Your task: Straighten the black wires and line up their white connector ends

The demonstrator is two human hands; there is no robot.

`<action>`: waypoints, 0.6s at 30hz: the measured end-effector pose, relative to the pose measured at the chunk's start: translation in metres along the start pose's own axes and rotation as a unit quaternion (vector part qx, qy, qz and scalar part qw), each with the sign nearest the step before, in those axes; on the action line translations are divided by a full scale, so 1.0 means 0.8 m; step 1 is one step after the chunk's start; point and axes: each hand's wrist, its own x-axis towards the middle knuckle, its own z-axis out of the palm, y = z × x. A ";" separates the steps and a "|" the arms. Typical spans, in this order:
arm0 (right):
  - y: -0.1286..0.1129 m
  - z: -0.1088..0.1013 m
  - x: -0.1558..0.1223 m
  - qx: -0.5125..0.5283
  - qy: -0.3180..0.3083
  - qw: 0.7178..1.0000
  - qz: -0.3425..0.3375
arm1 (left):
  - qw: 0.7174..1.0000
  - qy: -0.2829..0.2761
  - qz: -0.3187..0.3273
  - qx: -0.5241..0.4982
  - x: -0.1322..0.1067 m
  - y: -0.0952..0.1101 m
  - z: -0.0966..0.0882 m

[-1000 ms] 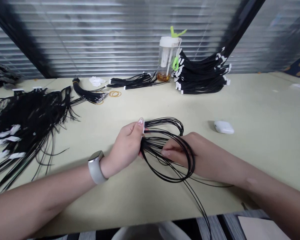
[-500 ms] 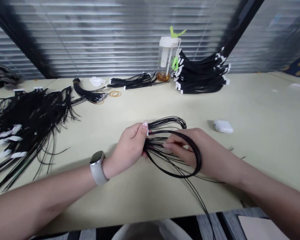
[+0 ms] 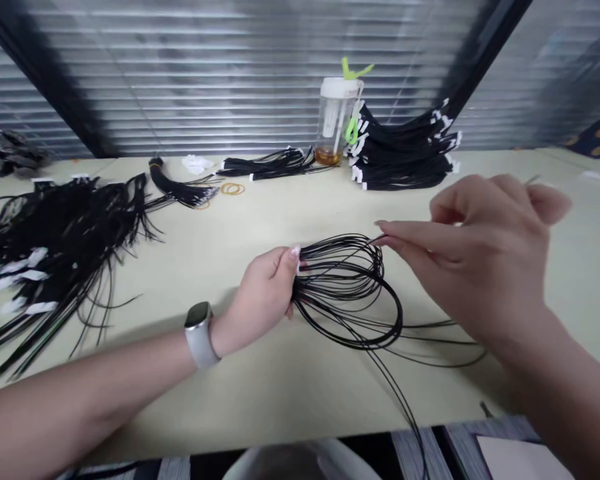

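Observation:
My left hand (image 3: 263,287) is closed round the gathered end of a bundle of thin black wires (image 3: 350,280), with a bit of white showing by its thumb. From there the wires fan out to the right in loops, and a few loose ends trail over the table's front edge. To the right of the loops, my right hand (image 3: 480,247) is raised with thumb and forefinger pinched on a black wire that leads back into the bundle. Its other fingers are curled.
Black cables with white connectors lie in a heap (image 3: 70,233) at left and a stack (image 3: 405,150) at back right. A bottle (image 3: 335,120), rubber bands (image 3: 233,189) and a tied wire bundle (image 3: 175,183) stand or lie along the back of the table (image 3: 220,413).
My right hand has moved out of the wire loop, up and to the right, and now pinches a wire. The left hand keeps its hold. The white case is now hidden behind my right hand.

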 end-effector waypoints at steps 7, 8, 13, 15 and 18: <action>-0.003 0.012 0.006 0.274 0.145 0.945 0.108 | 1.000 -0.001 -0.002 0.000 -0.002 0.002 -0.001; -0.004 0.013 0.008 0.355 0.172 0.909 0.136 | 1.000 -0.006 0.000 0.003 -0.002 0.003 -0.001; -0.005 0.013 0.012 0.523 0.189 0.799 0.228 | 1.000 -0.020 0.010 0.005 -0.001 0.005 -0.001; -0.010 0.012 0.008 0.515 0.076 0.820 0.239 | 1.000 -0.021 0.010 0.000 -0.001 0.004 -0.001; -0.026 0.012 -0.001 0.450 -0.116 0.858 0.220 | 0.999 -0.026 0.018 -0.004 -0.002 0.003 -0.001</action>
